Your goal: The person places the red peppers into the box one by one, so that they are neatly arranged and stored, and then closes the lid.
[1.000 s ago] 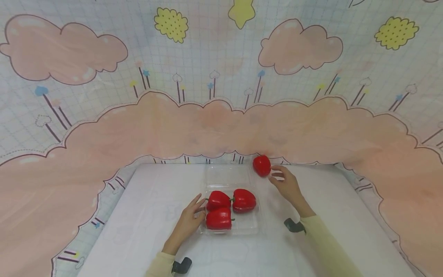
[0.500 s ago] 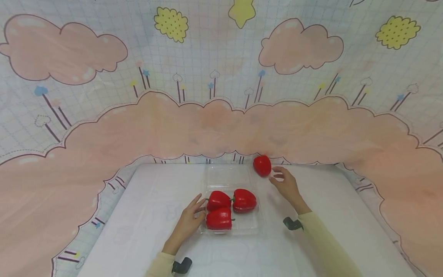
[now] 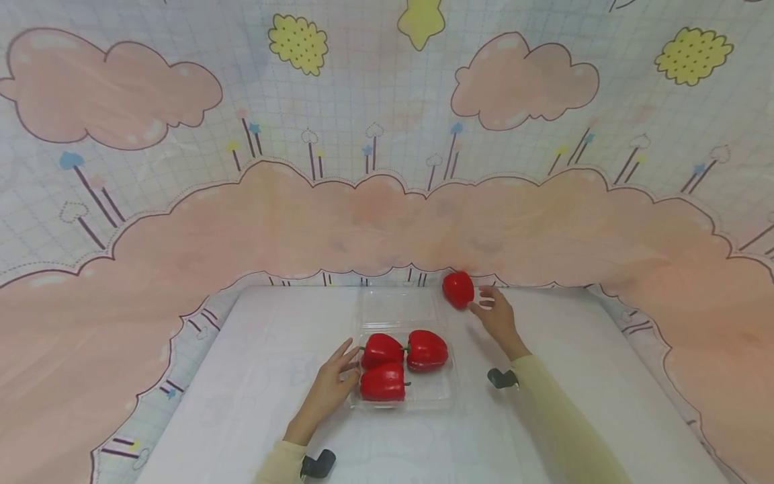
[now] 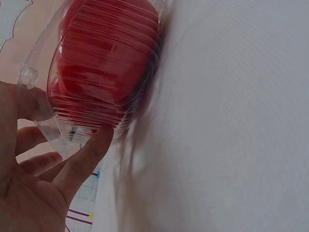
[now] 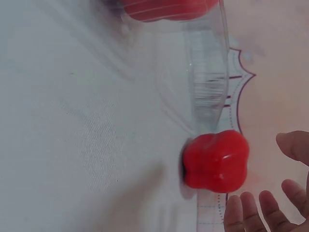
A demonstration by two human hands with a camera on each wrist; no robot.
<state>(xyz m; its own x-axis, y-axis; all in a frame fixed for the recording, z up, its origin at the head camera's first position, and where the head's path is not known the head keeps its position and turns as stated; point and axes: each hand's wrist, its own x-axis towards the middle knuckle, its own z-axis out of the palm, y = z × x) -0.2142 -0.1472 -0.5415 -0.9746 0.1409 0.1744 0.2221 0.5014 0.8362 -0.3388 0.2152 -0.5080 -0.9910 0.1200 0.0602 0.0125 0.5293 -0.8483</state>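
Note:
A clear plastic clamshell container (image 3: 429, 396) stands on the table with its lid folded back. In it lie three red bell peppers: one at the back left (image 3: 381, 349), one at the back right (image 3: 427, 351) and one at the front left (image 3: 382, 382). My left hand (image 3: 332, 382) touches the container's left side, thumb (image 4: 87, 157) against the ribbed wall and other fingers spread by the rim. A fourth red bell pepper (image 5: 217, 162) rests on the table behind the container's right side. My right hand (image 3: 497, 319) is just right of it, fingers spread and relaxed, holding nothing.
The container's open lid (image 3: 400, 307) lies toward the back of the white table (image 3: 266, 363). A cloud-patterned cloth (image 3: 387, 222) hangs behind the table's far edge, close to the lone pepper.
My right hand shifts slightly left beside the lone pepper, and its forearm swings a little inward. My left hand, the container and the peppers stay in place.

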